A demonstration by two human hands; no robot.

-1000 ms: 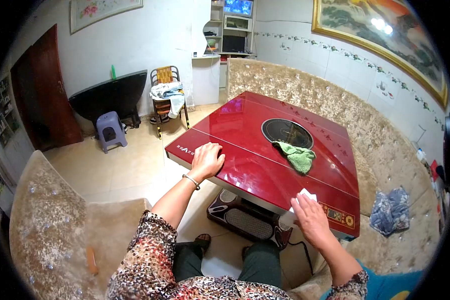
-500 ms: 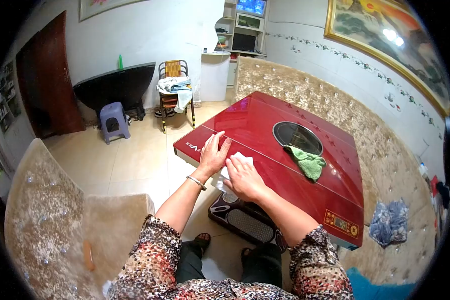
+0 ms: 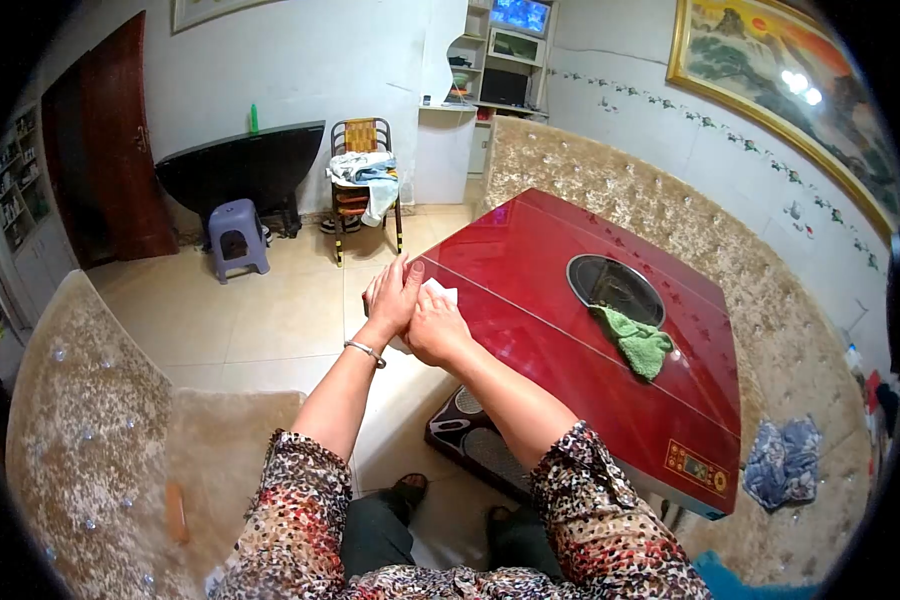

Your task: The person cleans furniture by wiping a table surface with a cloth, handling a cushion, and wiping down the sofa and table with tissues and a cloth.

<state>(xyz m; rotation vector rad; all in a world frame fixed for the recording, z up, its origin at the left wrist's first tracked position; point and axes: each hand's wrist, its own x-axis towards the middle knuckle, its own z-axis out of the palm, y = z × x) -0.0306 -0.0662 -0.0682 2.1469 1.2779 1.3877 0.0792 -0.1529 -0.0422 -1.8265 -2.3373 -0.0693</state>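
A glossy red table [image 3: 530,340] stands in front of me. At its left corner my right hand [image 3: 436,326] presses a white tissue [image 3: 443,291] against the tabletop edge, its fingers folded over it. My left hand [image 3: 394,298], with a bracelet at the wrist, lies over the same corner beside the right one. Its fingers are stretched out and nothing shows in them. A green cloth [image 3: 638,345] lies crumpled across the rim of the round black glass plate [image 3: 615,288] in the tabletop.
Beneath the table is a dark footrest-like unit [image 3: 480,445]. A beige tufted sofa [image 3: 610,170] curves behind the table, and another seat [image 3: 225,440] is at left. Farther off stand a purple stool [image 3: 238,240], a chair with clothes [image 3: 365,175] and a black folded table [image 3: 240,170].
Both hands have moved left along the table edge to the corner, the right one taking the white tissue along. The view has shifted slightly; the green cloth stays by the black plate.
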